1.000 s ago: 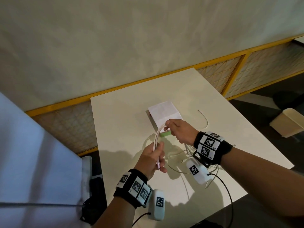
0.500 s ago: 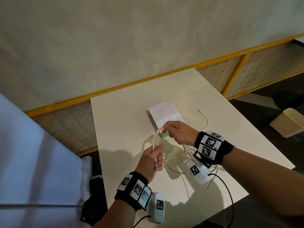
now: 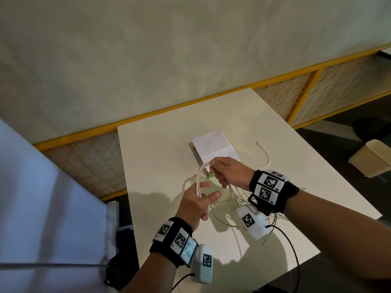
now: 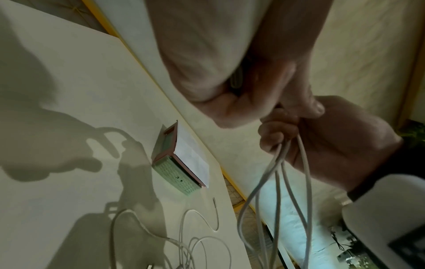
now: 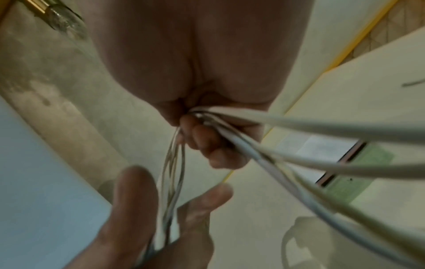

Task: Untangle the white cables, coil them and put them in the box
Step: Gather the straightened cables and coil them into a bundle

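The person's right hand (image 3: 227,173) is closed in a fist around a bundle of thin white cables (image 3: 201,176), gripping the top of a looped section that arches up and over toward the left hand (image 3: 197,200). The left hand sits just below and to the near side of the right one; its thumb and fingers are spread and mostly straight, and the lower end of the looped strands passes between them against the palm. In the right wrist view those strands (image 5: 172,174) run down from the right fist between the left thumb (image 5: 135,193) and a straightened finger (image 5: 207,198), without the fingers curling round them. In the left wrist view several strands (image 4: 282,182) hang down out of the right fist (image 4: 322,138).

From under the right hand the remaining white cable trails in loose tangled loops (image 3: 232,214) onto the pale rectangular tabletop (image 3: 152,166), lying beneath the right wrist. One free end curves away on the far right side of the right hand (image 3: 265,153).

Just beyond the right hand's knuckles stands a small pale green box with a pinkish rim (image 4: 174,167), a white folded paper sheet (image 3: 213,145) lying over its top. No cable is seen inside it.
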A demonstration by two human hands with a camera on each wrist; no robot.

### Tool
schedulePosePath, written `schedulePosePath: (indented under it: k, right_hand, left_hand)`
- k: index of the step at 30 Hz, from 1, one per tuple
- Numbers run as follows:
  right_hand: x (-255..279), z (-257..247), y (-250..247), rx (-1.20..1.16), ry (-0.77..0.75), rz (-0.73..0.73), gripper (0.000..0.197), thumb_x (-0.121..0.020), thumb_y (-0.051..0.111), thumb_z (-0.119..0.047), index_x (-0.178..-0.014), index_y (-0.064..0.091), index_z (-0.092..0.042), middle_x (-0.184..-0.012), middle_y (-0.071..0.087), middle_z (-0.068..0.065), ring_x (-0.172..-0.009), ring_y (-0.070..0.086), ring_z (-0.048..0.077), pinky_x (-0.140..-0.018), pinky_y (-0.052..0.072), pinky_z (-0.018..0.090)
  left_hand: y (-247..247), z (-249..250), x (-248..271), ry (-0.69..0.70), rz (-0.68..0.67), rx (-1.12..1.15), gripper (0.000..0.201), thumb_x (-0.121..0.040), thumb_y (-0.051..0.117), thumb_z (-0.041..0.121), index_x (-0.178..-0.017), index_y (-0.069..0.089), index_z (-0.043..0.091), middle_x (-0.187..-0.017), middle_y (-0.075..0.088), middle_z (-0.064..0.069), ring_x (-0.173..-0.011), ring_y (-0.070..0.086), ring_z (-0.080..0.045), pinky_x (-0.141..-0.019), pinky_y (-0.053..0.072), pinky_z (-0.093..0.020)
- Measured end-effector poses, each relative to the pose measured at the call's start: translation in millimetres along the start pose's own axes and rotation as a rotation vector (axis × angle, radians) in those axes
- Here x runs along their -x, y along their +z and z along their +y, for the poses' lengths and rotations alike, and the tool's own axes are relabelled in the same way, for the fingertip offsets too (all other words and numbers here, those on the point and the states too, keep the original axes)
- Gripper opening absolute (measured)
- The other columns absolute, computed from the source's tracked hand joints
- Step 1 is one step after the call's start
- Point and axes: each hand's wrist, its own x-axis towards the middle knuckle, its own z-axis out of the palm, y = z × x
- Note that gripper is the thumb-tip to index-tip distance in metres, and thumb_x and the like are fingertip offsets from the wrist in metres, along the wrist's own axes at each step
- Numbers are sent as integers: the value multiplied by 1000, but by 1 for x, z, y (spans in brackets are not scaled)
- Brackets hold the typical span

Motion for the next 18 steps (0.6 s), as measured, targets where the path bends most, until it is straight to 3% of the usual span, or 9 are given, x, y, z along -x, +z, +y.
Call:
schedulePosePath:
  k: [2, 6, 9, 13, 16, 18]
  right_hand:
    - [1, -1, 6, -68, -7, -4, 35, -99, 37, -32, -70, 42, -13, -57, 34, 1, -48, 31, 15, -49, 35, 26]
    - [1, -3, 14, -130, -23, -38, 36, -97, 42, -34, -66, 42, -15, -56, 34, 2, -48, 35, 15, -49, 41, 22]
    - [-2, -4, 19, -293, -6, -46, 43, -97, 41, -34, -59, 37, -14, -53, 32, 3, -47, 35, 17, -51, 41, 29]
    - [-1, -8, 24, -384, -29, -1, 45, -98, 40, -33, -57, 33, -15, -50, 31, 1, -42, 34, 13, -43, 38, 24]
    - [-1, -10, 23, -429, -66, 53, 48, -97, 40, -36, -55, 28, -18, -46, 28, -5, -40, 27, 13, -42, 31, 23]
    - [-2, -11, 25, -426, -85, 93, 49, -96, 41, -39, -54, 27, -19, -47, 26, -3, -40, 25, 14, -43, 30, 25]
  left_hand:
    - [3, 1, -1, 36, -11, 25, 53, -64, 79, 19, -111, 57, 13, -51, 39, 7, -36, 30, -7, -37, 27, -17]
    - [9, 0, -4, 96, -23, 6, 48, -55, 87, 18, -94, 61, 10, -57, 43, 1, -37, 31, -10, -38, 29, -20]
    - [13, 0, -4, 104, -27, -89, 50, -51, 88, 26, -81, 55, 2, -48, 43, 3, -34, 32, -13, -40, 31, -22]
    - [13, 6, -6, 104, 5, -226, 34, -64, 88, 17, -63, 53, 13, -46, 46, 5, -37, 37, -10, -43, 34, -23]
    - [14, 9, -6, 142, 43, -337, 25, -70, 83, 19, -66, 59, 13, -59, 53, 0, -51, 46, -12, -50, 40, -16]
    - [16, 11, -6, 155, 93, -372, 20, -78, 75, 19, -68, 60, 10, -61, 54, -2, -56, 46, -14, -49, 37, -12]
